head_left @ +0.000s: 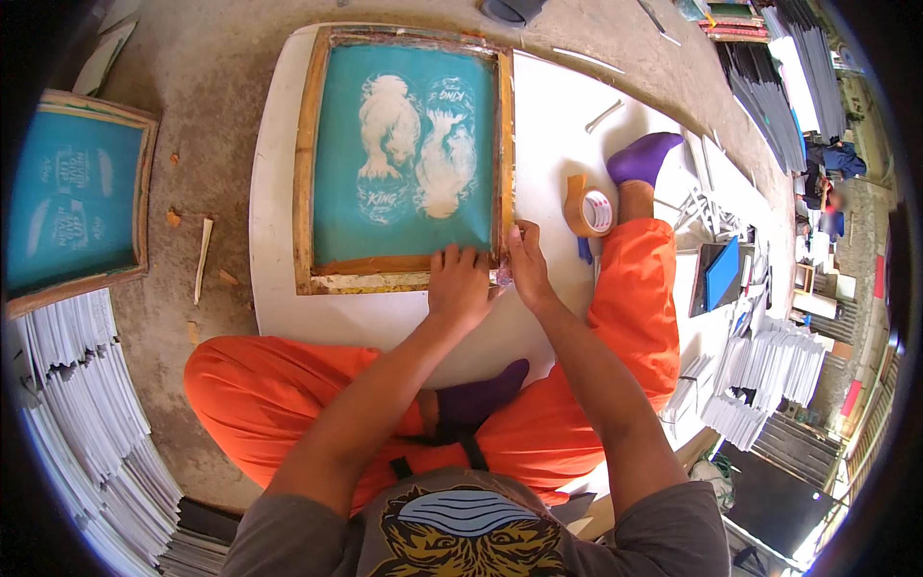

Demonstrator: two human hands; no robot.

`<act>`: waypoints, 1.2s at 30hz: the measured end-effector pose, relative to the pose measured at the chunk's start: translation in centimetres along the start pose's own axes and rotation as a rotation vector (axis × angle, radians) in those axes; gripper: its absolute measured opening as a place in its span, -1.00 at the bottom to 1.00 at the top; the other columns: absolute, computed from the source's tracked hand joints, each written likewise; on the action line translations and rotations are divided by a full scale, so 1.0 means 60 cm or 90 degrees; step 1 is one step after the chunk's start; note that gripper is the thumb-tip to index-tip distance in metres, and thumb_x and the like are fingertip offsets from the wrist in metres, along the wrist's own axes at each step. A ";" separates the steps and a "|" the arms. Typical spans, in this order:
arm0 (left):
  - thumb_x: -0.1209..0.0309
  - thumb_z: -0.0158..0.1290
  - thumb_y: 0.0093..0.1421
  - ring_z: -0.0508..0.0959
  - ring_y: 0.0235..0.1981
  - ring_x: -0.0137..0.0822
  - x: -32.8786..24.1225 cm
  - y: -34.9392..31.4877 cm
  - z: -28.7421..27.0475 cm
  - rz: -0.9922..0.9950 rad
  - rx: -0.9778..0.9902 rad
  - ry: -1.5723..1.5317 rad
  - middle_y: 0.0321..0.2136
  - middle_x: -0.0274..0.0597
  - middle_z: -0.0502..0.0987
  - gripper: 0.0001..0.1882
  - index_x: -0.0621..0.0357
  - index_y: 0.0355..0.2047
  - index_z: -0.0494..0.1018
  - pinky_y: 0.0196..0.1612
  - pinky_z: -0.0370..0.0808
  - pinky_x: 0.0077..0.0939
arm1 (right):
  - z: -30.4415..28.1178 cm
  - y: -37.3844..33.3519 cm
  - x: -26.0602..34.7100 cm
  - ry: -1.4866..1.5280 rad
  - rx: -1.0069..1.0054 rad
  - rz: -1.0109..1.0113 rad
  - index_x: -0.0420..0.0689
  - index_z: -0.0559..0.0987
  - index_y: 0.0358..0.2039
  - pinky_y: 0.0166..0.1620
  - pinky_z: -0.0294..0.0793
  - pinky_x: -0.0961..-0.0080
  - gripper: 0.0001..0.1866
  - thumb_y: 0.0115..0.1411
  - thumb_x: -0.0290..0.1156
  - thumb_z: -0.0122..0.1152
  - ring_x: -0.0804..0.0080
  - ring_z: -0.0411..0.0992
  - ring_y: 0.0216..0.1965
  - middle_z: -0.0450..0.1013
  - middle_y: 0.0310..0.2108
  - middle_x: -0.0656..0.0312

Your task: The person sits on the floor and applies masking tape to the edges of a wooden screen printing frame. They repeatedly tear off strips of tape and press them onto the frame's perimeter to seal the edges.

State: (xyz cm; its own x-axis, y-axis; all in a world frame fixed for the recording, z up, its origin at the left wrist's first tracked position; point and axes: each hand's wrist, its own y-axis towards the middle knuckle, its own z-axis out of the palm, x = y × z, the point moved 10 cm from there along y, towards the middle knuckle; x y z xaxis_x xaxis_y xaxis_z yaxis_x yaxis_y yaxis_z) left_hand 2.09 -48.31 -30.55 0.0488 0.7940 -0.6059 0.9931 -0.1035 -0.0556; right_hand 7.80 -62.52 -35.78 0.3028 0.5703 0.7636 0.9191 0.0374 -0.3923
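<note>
A wooden screen-printing frame [306,173] with teal mesh lies flat on a white board [277,192] before me. Two pale animal figures with lettering show in the mesh. Brown tape runs along the inside of its near bar. My left hand [461,288] lies over the near bar close to the right corner, its fingers bent onto the tape and mesh edge. At that corner my right hand [531,266] grips the side bar, thumb and fingers closed on it. Something shiny sits between the hands, too small to make out. Right of them a brown tape roll [588,211] rests by my foot.
Another teal screen frame [82,192] leans at the left above stacked white sheets [82,404]. Folded legs in orange trousers flank the board. A blue flat object [723,274], paper scraps [707,213] and more stacks [769,370] lie right. A distant person [833,216] appears far right.
</note>
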 end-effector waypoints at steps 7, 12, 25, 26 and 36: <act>0.17 0.39 0.00 0.43 0.06 0.00 -0.006 0.000 0.011 -0.126 0.000 -0.052 -0.09 -0.04 0.53 -0.44 0.16 -0.01 0.60 0.26 0.22 0.02 | 0.015 -0.001 0.014 0.036 0.016 0.014 -0.25 0.29 0.19 0.09 0.48 0.26 -0.37 0.50 0.10 -0.02 0.14 0.53 -0.04 0.49 -0.01 -0.06; 0.27 0.32 0.05 0.43 0.17 0.05 -0.005 0.008 0.019 -0.184 -0.014 -0.122 0.02 0.02 0.56 -0.13 0.31 0.35 0.27 0.42 0.05 0.10 | 0.014 0.011 -0.011 0.074 -0.005 -0.025 -0.25 0.31 0.18 0.03 0.52 0.32 -0.40 0.49 0.06 0.05 0.25 0.54 -0.08 0.50 -0.06 -0.02; 0.30 0.25 0.10 0.51 0.11 0.02 0.007 0.001 0.004 -0.198 -0.115 -0.373 -0.05 0.00 0.61 -0.08 0.39 0.42 0.14 0.44 0.00 0.10 | 0.012 0.005 -0.006 0.177 0.035 -0.058 -0.25 0.31 0.18 -0.19 0.55 0.48 -0.40 0.51 0.06 0.03 0.45 0.49 -0.25 0.48 -0.17 0.07; 0.26 0.29 0.08 0.45 0.16 0.03 0.007 -0.004 0.002 -0.186 -0.093 -0.265 -0.03 0.00 0.60 -0.12 0.34 0.37 0.23 0.43 0.02 0.11 | 0.011 0.006 -0.007 0.176 0.037 -0.057 -0.26 0.31 0.19 -0.19 0.55 0.49 -0.40 0.50 0.06 0.04 0.46 0.49 -0.25 0.48 -0.16 0.07; 0.22 0.39 0.05 0.49 0.05 0.03 -0.018 0.003 0.023 -0.065 0.001 -0.023 -0.07 -0.05 0.59 -0.53 0.23 -0.10 0.62 0.21 0.32 0.00 | 0.020 0.007 -0.012 0.223 0.060 -0.065 -0.26 0.31 0.19 -0.10 0.54 0.48 -0.44 0.50 -0.01 0.08 0.44 0.48 -0.17 0.46 -0.09 0.07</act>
State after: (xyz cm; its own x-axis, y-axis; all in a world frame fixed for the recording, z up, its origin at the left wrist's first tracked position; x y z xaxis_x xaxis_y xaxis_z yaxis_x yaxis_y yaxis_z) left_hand 2.06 -49.99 -30.99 -0.0564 0.7782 -0.6255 0.9925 -0.0244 -0.1199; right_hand 7.67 -61.93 -37.13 0.2941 0.2455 0.9237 0.9264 0.1644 -0.3387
